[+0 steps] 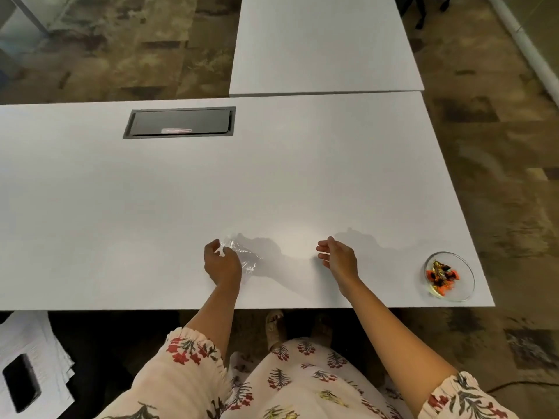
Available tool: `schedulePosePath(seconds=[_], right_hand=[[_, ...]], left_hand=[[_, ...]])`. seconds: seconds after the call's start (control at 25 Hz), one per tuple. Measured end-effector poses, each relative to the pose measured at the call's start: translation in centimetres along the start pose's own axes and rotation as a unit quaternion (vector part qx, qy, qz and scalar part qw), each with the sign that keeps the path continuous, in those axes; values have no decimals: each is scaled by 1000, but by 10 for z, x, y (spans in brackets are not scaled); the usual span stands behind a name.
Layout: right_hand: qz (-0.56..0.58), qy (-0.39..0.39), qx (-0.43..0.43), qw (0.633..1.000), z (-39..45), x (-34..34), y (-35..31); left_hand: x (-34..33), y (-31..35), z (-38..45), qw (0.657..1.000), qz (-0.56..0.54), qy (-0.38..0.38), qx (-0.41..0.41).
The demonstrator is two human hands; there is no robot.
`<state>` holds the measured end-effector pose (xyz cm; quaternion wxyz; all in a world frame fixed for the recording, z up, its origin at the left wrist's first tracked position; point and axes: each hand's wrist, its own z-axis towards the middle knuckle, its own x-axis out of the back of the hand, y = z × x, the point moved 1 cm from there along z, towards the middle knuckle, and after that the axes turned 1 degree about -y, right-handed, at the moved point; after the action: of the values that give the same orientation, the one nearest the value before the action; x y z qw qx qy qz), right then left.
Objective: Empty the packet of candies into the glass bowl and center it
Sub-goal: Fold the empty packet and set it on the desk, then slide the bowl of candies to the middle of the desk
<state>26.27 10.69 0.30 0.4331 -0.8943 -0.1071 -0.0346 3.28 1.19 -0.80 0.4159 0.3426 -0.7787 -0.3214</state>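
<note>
A clear plastic packet point(243, 252), crumpled and showing no candies inside, lies on the white table point(151, 192) near its front edge. My left hand point(222, 263) is curled around the packet's left end, fingers touching it. My right hand point(337, 257) hovers open to the right of the packet, holding nothing. The glass bowl point(449, 276) sits at the table's front right corner, with several orange, black and gold wrapped candies point(442, 275) in it.
A dark cable hatch point(180, 122) is set into the table at the back left. A second white table point(323, 43) butts on behind. A phone point(20, 382) on papers lies low at the left, below the table edge.
</note>
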Motion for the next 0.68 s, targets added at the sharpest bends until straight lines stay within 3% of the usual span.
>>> schedulePosePath(seconds=[0.4, 0.68], right_hand=[[56, 217, 55, 973, 8, 90, 7], [81, 305, 61, 947, 16, 170, 15]], left_hand=[[-110, 33, -96, 974, 1, -178, -138], [-174, 34, -176, 934, 19, -324, -146]])
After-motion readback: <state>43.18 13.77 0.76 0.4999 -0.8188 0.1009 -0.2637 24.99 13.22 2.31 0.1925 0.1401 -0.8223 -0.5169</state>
